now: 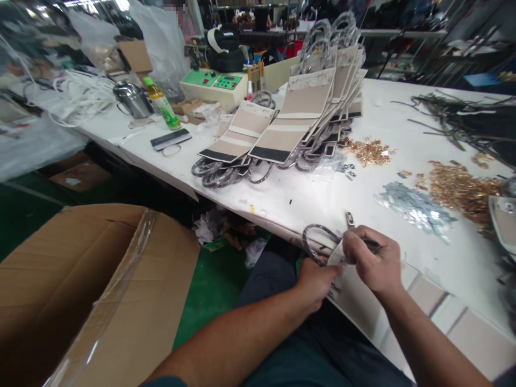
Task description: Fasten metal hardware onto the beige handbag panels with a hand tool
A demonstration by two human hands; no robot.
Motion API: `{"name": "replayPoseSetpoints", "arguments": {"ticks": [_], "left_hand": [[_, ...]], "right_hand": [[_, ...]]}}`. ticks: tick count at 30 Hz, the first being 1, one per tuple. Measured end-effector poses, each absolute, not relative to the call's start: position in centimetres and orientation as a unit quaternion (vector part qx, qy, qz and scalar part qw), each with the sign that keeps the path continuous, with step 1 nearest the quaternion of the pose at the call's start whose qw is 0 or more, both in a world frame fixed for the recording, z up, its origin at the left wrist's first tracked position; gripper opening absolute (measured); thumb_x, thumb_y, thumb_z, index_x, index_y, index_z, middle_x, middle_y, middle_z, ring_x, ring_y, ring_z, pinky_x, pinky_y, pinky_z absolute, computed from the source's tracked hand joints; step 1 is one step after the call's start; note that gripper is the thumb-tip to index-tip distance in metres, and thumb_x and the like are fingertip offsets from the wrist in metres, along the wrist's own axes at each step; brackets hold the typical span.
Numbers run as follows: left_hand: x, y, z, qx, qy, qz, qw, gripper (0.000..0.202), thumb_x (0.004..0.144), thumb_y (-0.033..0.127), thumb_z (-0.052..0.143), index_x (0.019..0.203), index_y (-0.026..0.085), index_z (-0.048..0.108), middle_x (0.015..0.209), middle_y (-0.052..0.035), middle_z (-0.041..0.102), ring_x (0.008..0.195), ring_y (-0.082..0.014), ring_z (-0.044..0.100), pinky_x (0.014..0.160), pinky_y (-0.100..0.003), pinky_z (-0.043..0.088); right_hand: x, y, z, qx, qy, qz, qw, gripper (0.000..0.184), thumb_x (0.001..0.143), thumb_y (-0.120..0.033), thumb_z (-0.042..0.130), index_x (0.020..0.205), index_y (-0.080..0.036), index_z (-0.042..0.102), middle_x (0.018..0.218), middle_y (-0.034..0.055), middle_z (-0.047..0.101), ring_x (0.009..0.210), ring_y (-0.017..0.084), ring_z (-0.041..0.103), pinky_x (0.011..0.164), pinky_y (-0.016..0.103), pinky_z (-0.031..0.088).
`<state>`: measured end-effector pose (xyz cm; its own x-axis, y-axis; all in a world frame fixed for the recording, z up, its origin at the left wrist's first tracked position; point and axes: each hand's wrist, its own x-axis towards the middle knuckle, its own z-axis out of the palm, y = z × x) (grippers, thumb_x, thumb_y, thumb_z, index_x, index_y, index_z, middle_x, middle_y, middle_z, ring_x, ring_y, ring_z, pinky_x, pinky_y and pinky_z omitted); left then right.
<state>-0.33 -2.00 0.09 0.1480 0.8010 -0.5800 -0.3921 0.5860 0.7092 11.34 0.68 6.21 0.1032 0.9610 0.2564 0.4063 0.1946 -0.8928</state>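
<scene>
At the table's near edge, my left hand (316,282) is closed on the end of a beige bag panel (358,301), thumb on top. The panel lies along the edge toward the lower right. A dark handle loop (320,228) in clear wrap rises from its end beside my fingers. My right hand (374,258) is closed just above the same end, touching it. A small tool with a metal end (350,219) and a dark part sticks out of my right fist; its exact kind is unclear. My fingers hide where tool and panel meet.
Stacked bag panels with wrapped handles (296,115) stand ahead. Silver metal plates (417,207) and gold metal pieces (463,188) lie in heaps at right, with black strips (455,118) behind. A bottle (162,105) and steel jug (133,99) stand left; an open carton (145,290) is below.
</scene>
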Motion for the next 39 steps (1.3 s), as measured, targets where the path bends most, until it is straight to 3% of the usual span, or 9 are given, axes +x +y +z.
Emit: {"name": "replayPoseSetpoints", "arguments": {"ticks": [4, 10, 16, 21, 26, 29, 32, 35, 39], "left_hand": [[-0.3, -2.2, -0.6, 0.213, 0.505, 0.410, 0.729, 0.025, 0.057, 0.030, 0.087, 0.075, 0.014, 0.079, 0.076, -0.0078, 0.076, 0.064, -0.0188, 0.065, 0.061, -0.028, 0.047], [-0.2, -2.3, -1.1, 0.217, 0.506, 0.406, 0.729, 0.023, 0.060, 0.029, 0.086, 0.077, 0.014, 0.081, 0.078, -0.0072, 0.078, 0.067, -0.0193, 0.067, 0.064, -0.028, 0.050], [-0.3, -2.1, -0.4, 0.215, 0.512, 0.407, 0.725, 0.027, 0.055, 0.027, 0.087, 0.077, 0.012, 0.081, 0.075, -0.0089, 0.077, 0.065, -0.0213, 0.068, 0.064, -0.030, 0.051], [-0.5, -2.1, -0.9, 0.211, 0.501, 0.400, 0.738, 0.038, 0.054, 0.033, 0.091, 0.083, 0.010, 0.081, 0.084, -0.0123, 0.080, 0.073, -0.0252, 0.072, 0.071, -0.034, 0.055], [-0.6, -2.2, -0.2, 0.205, 0.492, 0.386, 0.753, 0.043, 0.052, 0.036, 0.092, 0.083, 0.009, 0.080, 0.079, -0.0115, 0.078, 0.070, -0.0239, 0.071, 0.070, -0.033, 0.055], [-0.9, -2.3, 0.8, 0.187, 0.483, 0.378, 0.767, 0.048, 0.050, 0.040, 0.094, 0.084, 0.009, 0.078, 0.076, -0.0097, 0.076, 0.069, -0.0228, 0.071, 0.071, -0.032, 0.055], [-2.2, -2.5, 1.8, 0.229, 0.460, 0.354, 0.781, 0.053, 0.057, 0.046, 0.093, 0.092, 0.009, 0.077, 0.084, -0.0126, 0.078, 0.079, -0.0267, 0.074, 0.077, -0.034, 0.057], [-4.6, -2.6, 2.7, 0.386, 0.494, 0.385, 0.677, 0.054, 0.074, 0.048, 0.084, 0.114, 0.014, 0.072, 0.111, -0.0151, 0.078, 0.105, -0.0313, 0.074, 0.092, -0.039, 0.058], [-7.0, -1.6, 3.8, 0.648, 0.550, 0.443, 0.285, 0.064, 0.091, 0.036, 0.069, 0.150, 0.022, 0.050, 0.153, -0.0164, 0.058, 0.143, -0.0328, 0.054, 0.120, -0.052, 0.045]], "right_hand": [[12.1, -0.5, 7.1, -0.550, -0.569, 0.307, 0.529, 0.047, 0.099, -0.040, 0.070, 0.059, -0.020, 0.058, 0.055, -0.0013, 0.057, 0.050, 0.014, 0.051, 0.050, 0.027, 0.040], [9.9, -1.3, 10.2, -0.387, -0.531, 0.266, 0.705, 0.035, 0.095, -0.028, 0.074, 0.065, -0.023, 0.057, 0.057, -0.0036, 0.052, 0.049, 0.015, 0.050, 0.052, 0.031, 0.045], [12.4, -1.7, 5.7, -0.579, -0.574, 0.242, 0.526, 0.046, 0.099, -0.046, 0.068, 0.061, -0.022, 0.055, 0.056, -0.0022, 0.054, 0.053, 0.014, 0.047, 0.054, 0.028, 0.039], [16.9, -1.8, 6.8, -0.682, -0.567, 0.203, 0.414, 0.050, 0.093, -0.064, 0.067, 0.066, -0.022, 0.061, 0.052, -0.0026, 0.054, 0.048, 0.015, 0.049, 0.051, 0.028, 0.038], [19.4, -1.6, 5.4, -0.733, -0.624, 0.133, 0.237, 0.040, 0.090, -0.064, 0.065, 0.101, -0.029, 0.082, 0.099, 0.0018, 0.079, 0.083, 0.026, 0.074, 0.073, 0.035, 0.052], [19.5, -1.5, 3.4, -0.748, -0.636, 0.116, 0.152, 0.040, 0.097, -0.061, 0.059, 0.121, -0.036, 0.080, 0.119, 0.0015, 0.078, 0.095, 0.028, 0.076, 0.077, 0.037, 0.053], [19.0, -1.4, 2.8, -0.757, -0.635, 0.105, 0.112, 0.040, 0.104, -0.058, 0.051, 0.124, -0.036, 0.079, 0.124, 0.0024, 0.076, 0.095, 0.028, 0.076, 0.074, 0.038, 0.052], [18.5, -1.0, 3.3, -0.757, -0.638, 0.100, 0.101, 0.040, 0.108, -0.054, 0.047, 0.123, -0.034, 0.079, 0.125, 0.0035, 0.075, 0.096, 0.028, 0.076, 0.072, 0.036, 0.050], [18.1, -0.7, 4.0, -0.758, -0.639, 0.101, 0.083, 0.038, 0.111, -0.049, 0.045, 0.123, -0.034, 0.077, 0.125, 0.0033, 0.074, 0.094, 0.027, 0.076, 0.067, 0.034, 0.047]]}}
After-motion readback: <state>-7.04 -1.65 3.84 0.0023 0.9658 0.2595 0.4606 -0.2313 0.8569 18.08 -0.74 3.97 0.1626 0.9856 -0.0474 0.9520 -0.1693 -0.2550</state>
